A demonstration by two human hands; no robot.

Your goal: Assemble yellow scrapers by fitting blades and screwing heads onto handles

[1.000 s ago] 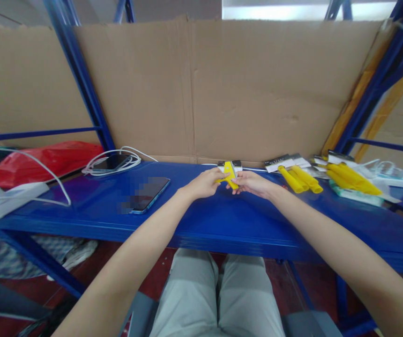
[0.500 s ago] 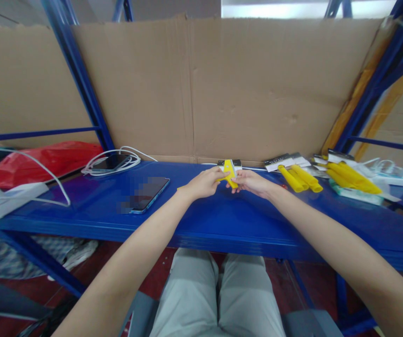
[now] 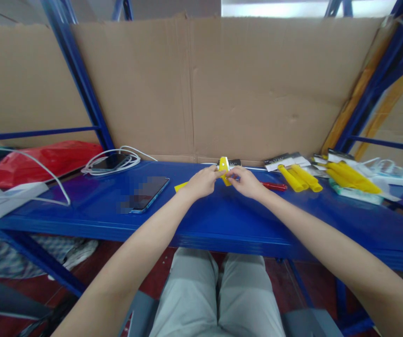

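Observation:
My left hand [image 3: 201, 182] and my right hand [image 3: 246, 182] meet over the middle of the blue shelf. Between them stands a small yellow piece with holes [image 3: 224, 164], tilted up; its exact kind is unclear. The left fingers grip its left side, while the right thumb and fingers pinch its lower right side. Just right of my right hand lies a slim red tool [image 3: 274, 186], partly hidden by that hand. Another flat yellow piece [image 3: 180, 186] pokes out from behind my left wrist. A black-and-white card [image 3: 235, 162] lies behind the hands.
A phone [image 3: 150, 194] lies to the left on the blue shelf [image 3: 208, 229]. Yellow tubes [image 3: 295, 178] and more yellow pieces [image 3: 352, 177] with cards lie right. A coiled white cable [image 3: 131, 161] and red bag [image 3: 57, 157] sit left. Cardboard [image 3: 257, 89] walls the back.
The yellow piece has been turned and shifted slightly left. My right hand has rolled over, knuckles up, uncovering more of the red tool. More of the yellow piece by my left wrist shows.

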